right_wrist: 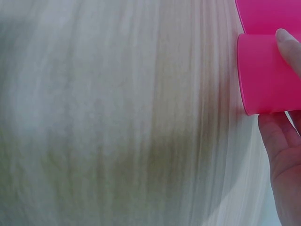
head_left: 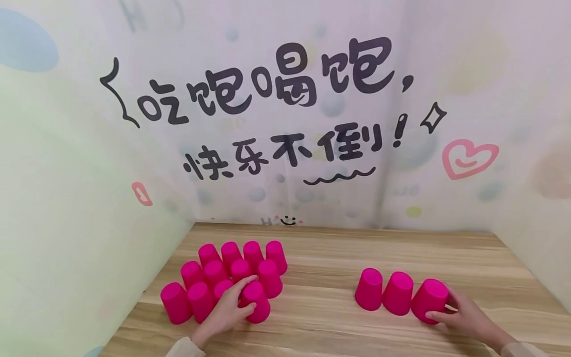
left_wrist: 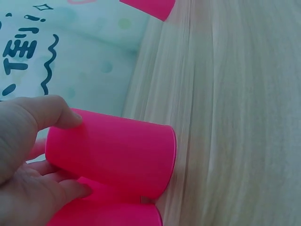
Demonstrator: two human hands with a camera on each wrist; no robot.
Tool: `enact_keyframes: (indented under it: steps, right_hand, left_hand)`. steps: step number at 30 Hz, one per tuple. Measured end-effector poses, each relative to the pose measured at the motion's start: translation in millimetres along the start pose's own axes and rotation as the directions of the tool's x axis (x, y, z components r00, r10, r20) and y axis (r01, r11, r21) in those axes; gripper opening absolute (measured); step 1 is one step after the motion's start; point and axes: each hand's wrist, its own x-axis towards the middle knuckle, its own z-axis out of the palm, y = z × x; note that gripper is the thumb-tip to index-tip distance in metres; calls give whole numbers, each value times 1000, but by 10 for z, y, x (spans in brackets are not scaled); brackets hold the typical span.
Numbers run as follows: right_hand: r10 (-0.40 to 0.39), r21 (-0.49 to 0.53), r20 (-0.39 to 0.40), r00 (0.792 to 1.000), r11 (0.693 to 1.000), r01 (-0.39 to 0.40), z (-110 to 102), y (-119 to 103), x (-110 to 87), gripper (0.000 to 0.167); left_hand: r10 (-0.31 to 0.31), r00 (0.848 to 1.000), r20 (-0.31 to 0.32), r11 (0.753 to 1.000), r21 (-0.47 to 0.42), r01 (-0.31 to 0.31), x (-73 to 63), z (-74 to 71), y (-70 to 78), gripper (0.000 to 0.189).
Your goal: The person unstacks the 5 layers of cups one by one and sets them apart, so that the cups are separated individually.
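In the head view, my left hand (head_left: 225,310) grips an upside-down pink cup (head_left: 258,295) at the front right corner of a group of several pink cups (head_left: 175,303). In the left wrist view, the thumb and fingers hold this cup (left_wrist: 117,150) near its narrow closed end, and part of another cup shows beside it. At the right, my right hand (head_left: 468,317) grips the end cup (head_left: 431,295) of a row of three, fingers around its far right side and thumb in front. The right wrist view has that cup (right_wrist: 263,75) with its rim at the tabletop.
Two more upside-down cups, a middle one (head_left: 398,293) and a left one (head_left: 369,290), stand in the right row. Everything sits on a wood-grain table (head_left: 321,297). A printed white curtain (head_left: 285,203) with black lettering closes off the back and sides.
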Motion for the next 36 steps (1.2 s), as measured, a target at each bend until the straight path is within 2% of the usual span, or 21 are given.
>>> enact_keyframes:
  steps: [5, 11, 14, 18, 22, 28, 31, 33, 36]
  right_hand:
    - [-35, 4, -11, 999, 999, 36, 2, 9, -7, 61]
    - [-65, 11, -25, 998, 998, 65, 1, 19, -3, 60]
    - [-65, 2, -29, 997, 998, 65, -2, 22, -2, 61]
    - [-45, 0, -18, 999, 999, 45, -3, 20, 0, 62]
    - [-25, 7, -4, 1000, 1000, 25, -5, 22, -7, 63]
    - [-40, 5, -29, 999, 999, 40, 1, 16, -17, 61]
    - [-65, 13, -34, 997, 998, 65, -5, 19, -5, 60]
    - [-78, 23, -37, 996, 997, 79, -5, 34, -4, 59]
    - [-106, 34, -43, 993, 994, 108, 2, 57, -7, 57]
  left_hand:
    - [-7, 999, -35, 1000, 2, 7, -2, -7, 21, 56]
    - [8, 998, -55, 988, -151, -16, 32, -95, 113, 57]
    - [15, 997, -75, 985, -170, -28, 88, -146, 182, 56]
    - [52, 994, -98, 983, -169, -68, 190, -175, 302, 54]
    - [114, 988, -102, 963, -233, -135, 293, -121, 460, 51]
    - [206, 975, -86, 940, -260, -222, 459, 163, 773, 44]
    - [286, 957, -54, 932, -216, -291, 586, 417, 857, 43]
    - [342, 939, -31, 926, -160, -343, 679, 608, 871, 43]
    - [385, 923, 8, 918, -104, -383, 794, 868, 952, 44]
